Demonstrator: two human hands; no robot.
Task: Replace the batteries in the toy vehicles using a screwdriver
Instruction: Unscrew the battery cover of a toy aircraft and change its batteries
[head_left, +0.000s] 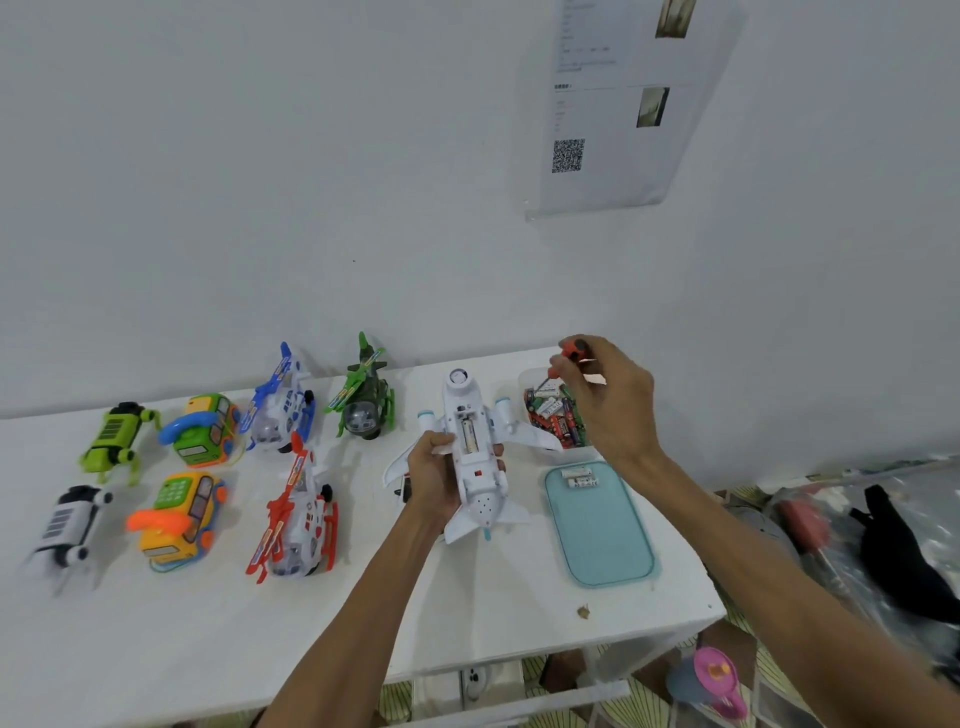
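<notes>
toy plane (480, 499): largest of the toys, held belly up just above the white table (208, 623), near its right end, so as to turn the open battery bay toward the eyes. gripped round the fuselage by the left hand (434, 478), fingers curled about it, likely to steady it for the next cell. one plane only.

set out to the left in two rows, out of the way and probably waiting a turn: blue helicopter (280, 410), green helicopter (363, 400), red helicopter (298, 514); green bus (202, 431), yellow bus (179, 514) (each with a toy phone handset on top); green robot dog (117, 436), white robot dog (65, 525). three, two and two, seven in all.

right of the plane, flat on the table: one teal lid (602, 540), seemingly serving as a tray to stop round things rolling off. behind it, one clear tub (530, 376) heaped with spare cells (553, 415), too jumbled to count.

above that tub: the right hand (613, 405), fingertips pinching one orange-handled screwdriver (574, 347), tip downward, held ready, by the look of it, for closing the bay.

smallest: two batteries (579, 478) side by side on the lid, one battery (469, 434) seated in the bay.
</notes>
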